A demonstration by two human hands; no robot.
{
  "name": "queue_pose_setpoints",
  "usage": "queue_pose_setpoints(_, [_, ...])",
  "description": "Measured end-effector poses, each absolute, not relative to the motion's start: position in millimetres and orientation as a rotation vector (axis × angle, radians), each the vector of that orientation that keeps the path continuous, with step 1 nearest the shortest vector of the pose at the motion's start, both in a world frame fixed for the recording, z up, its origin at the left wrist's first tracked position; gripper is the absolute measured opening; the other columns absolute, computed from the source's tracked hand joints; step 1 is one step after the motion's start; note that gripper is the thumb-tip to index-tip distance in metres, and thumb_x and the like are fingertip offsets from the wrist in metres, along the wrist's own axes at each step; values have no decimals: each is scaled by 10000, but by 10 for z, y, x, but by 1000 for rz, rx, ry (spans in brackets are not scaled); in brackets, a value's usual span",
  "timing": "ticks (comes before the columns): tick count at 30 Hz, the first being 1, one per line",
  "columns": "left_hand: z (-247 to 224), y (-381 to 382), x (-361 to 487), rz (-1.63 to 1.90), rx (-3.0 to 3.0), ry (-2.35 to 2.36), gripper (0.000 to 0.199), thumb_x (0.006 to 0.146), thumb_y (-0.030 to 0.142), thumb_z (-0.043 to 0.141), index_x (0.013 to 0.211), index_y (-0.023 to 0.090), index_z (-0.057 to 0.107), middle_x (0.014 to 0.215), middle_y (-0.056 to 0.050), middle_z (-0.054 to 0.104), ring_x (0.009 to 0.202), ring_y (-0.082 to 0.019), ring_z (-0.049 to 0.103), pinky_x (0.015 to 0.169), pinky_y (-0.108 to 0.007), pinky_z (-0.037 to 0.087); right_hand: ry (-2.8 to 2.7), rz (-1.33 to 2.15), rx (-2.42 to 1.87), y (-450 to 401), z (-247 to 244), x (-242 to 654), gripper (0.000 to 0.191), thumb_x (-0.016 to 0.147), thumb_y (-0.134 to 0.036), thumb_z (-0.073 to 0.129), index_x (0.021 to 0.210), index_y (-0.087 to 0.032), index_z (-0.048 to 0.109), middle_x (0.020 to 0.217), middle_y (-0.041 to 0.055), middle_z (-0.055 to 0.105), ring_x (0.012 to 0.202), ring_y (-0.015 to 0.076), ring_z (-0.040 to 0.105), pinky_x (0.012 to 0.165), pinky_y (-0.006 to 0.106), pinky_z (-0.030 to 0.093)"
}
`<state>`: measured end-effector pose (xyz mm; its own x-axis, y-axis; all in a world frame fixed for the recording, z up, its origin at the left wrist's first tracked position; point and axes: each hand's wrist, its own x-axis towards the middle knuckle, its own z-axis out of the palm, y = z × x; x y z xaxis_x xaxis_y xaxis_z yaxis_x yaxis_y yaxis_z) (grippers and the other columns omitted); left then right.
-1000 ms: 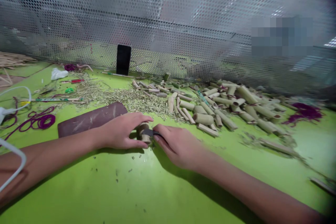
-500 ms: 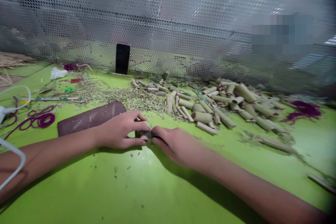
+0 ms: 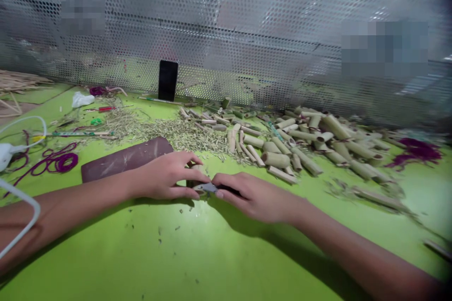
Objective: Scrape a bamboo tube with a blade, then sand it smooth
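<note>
Since the earlier frames, the hands have been drawn closer together, and a small metal-tipped tool [image 3: 206, 188] has been brought into clearer view between them, its exact kind not being settled by the picture. A short bamboo section [image 3: 194, 175] is clasped by the left hand [image 3: 162, 178], just beside the tool's tip, and is partly hidden by the fingers. The tool's dark shank is closed within the right hand [image 3: 254, 197]. Both hands are seen low over a green counter [image 3: 106, 249]. Close work on the bamboo section is judged to be in hand, with the tool being set against it; a firm hold and careful placing of the tip are judged to be called for next. To the right, a heap of cut bamboo tubes [image 3: 282, 146] is spread out. Bamboo shavings [image 3: 180, 136] are strewn beyond a brown abrasive pad [image 3: 125, 160], and a phone [image 3: 168, 80] is stood before a perforated metal screen [image 3: 226, 23].
</note>
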<state>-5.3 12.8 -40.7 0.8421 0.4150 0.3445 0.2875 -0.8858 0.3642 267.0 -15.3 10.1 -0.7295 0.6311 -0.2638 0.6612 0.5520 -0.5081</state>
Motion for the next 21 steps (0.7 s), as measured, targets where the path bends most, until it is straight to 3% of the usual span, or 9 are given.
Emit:
queue_pose_setpoints(4, [-392,116,-59,592,2690,528,469,1021,533,670,1382,235,686,1398,-183,635,1201,-345,645,1036,-486,533,2736,-900,1166,-157,82,2659,373,1119,-470,381,1038,-202,629,814,35,658,700,193,579,641,311,377])
queue_pose_setpoints(11, [-333,74,-70,556,2668,531,296,1054,423,648,1292,272,739,1411,-176,619,1273,-361,621,1054,-521,520,2727,-969,989,-129,152,2696,323,1104,-414,431,994,-207,654,776,8,645,647,163,556,612,292,365])
queue_pose_setpoints(17, [-328,55,-64,594,2488,675,670,919,375,827,1495,224,518,1374,-141,673,1245,-325,653,1072,-492,529,2829,-769,1217,-159,58,2658,322,1101,-386,404,991,-190,635,787,35,676,659,177,585,614,295,400])
queue_pose_setpoints(21, [-339,53,-43,581,2476,670,654,910,359,836,1468,238,517,1410,-128,664,1280,-325,646,1090,-495,524,2860,-472,1318,-217,-4,2543,227,1080,-270,432,995,-189,626,789,43,697,605,158,559,584,287,351])
